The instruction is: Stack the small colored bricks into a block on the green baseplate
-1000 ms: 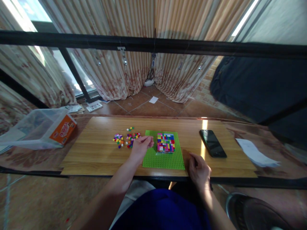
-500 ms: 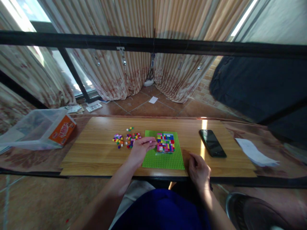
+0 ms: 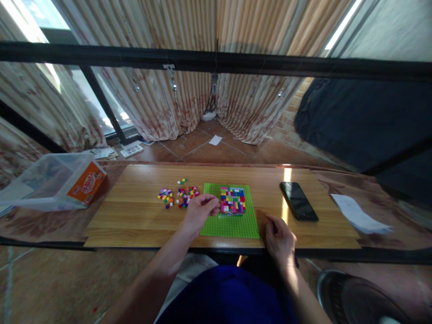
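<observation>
A green baseplate [image 3: 231, 225] lies on the wooden board [image 3: 135, 216] in front of me. A block of many-coloured small bricks [image 3: 232, 200] is built on its far part. My left hand [image 3: 200, 211] hovers over the plate's left edge, fingers pinched together just left of the block; what they pinch is too small to make out. Loose coloured bricks [image 3: 178, 195] lie scattered to the left of that hand. My right hand [image 3: 278, 238] rests on the board's near edge, right of the plate, fingers curled with nothing visible in them.
A black phone [image 3: 298, 200] lies on the board to the right. A white paper [image 3: 357, 213] sits further right. A clear plastic box with an orange label [image 3: 64, 180] stands at the left. A black rail [image 3: 216, 63] crosses above; curtains hang behind.
My left hand has moved a little to the right and nearer the coloured block, fingers still pinched. The right hand has stayed put.
</observation>
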The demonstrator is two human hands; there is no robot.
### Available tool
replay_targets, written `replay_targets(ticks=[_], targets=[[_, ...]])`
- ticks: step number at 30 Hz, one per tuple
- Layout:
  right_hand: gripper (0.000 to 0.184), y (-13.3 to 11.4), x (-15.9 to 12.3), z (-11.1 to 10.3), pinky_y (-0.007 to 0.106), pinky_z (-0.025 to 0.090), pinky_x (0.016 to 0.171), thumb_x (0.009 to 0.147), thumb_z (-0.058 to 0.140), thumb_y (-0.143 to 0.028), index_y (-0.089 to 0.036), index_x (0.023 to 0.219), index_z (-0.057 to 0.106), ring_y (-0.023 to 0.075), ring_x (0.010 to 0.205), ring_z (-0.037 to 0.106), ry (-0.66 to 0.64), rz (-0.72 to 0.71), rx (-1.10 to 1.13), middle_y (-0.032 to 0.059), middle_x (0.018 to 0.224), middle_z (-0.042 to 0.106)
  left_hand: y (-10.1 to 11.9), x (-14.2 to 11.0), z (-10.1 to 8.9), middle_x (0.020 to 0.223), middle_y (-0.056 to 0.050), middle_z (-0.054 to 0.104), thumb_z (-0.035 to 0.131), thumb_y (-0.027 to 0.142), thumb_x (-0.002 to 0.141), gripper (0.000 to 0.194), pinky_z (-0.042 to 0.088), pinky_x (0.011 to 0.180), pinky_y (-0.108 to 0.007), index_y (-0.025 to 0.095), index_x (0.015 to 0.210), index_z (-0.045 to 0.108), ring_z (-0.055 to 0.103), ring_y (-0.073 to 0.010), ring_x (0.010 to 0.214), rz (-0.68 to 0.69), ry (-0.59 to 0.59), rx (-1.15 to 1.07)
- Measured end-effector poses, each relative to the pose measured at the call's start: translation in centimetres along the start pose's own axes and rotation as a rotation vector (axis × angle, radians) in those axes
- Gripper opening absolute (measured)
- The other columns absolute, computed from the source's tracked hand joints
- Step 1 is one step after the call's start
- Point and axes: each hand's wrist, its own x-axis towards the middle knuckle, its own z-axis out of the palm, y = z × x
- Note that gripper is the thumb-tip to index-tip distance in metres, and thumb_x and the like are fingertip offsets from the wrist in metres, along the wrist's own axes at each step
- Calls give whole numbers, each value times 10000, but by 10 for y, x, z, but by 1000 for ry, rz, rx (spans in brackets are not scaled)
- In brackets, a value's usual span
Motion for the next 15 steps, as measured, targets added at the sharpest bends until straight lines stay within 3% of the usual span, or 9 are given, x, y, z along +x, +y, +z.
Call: replay_targets(ticks=[8, 15], targets=[[335, 1, -1, 0, 304, 511, 761, 911, 457, -396, -181, 941, 713, 208, 833, 682, -3, 17, -1, 94, 941, 736, 2, 0, 0, 633, -3, 666, 778, 404, 643, 298, 453, 522, -214, 141, 730, 667, 569, -82, 515, 26, 15, -16], [361, 1, 0, 0, 308, 511, 740, 918, 442, -418, -183, 942, 715, 208, 817, 676, -5, 0, -4, 100, 950, 734, -4, 3, -1, 724, -22, 707, 804, 368, 628, 327, 511, 638, -261, 146, 849, 709, 627, -109, 608, 71, 8, -50]])
